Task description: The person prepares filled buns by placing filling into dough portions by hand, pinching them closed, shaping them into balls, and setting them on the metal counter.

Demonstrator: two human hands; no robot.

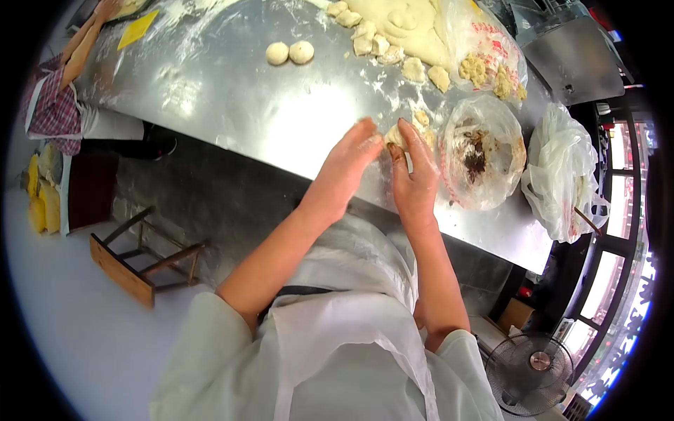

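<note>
At the near side of the metal table, both my hands are close together around a small pale piece of dough (396,136). My right hand (414,175) has its thumb and fingers on this dough; a dark brown smear marks the thumb. My left hand (349,167) is beside it, fingers stretched and slightly curved, the fingertips near the dough; its palm side is hidden. Just beyond my right fingers are small yellowish lumps (421,118). A clear plastic bag (516,151) with dark brown filling remains stands right of my right hand.
Two round dough balls (289,53) sit farther back on the floured metal table (210,91). Dough pieces (413,69) and a large dough mass (411,28) lie beyond. Another white plastic bag (565,175) is at right. Another person's arms (81,45) are at far left, near a yellow scraper (137,29). A wooden stool (140,256) lies below.
</note>
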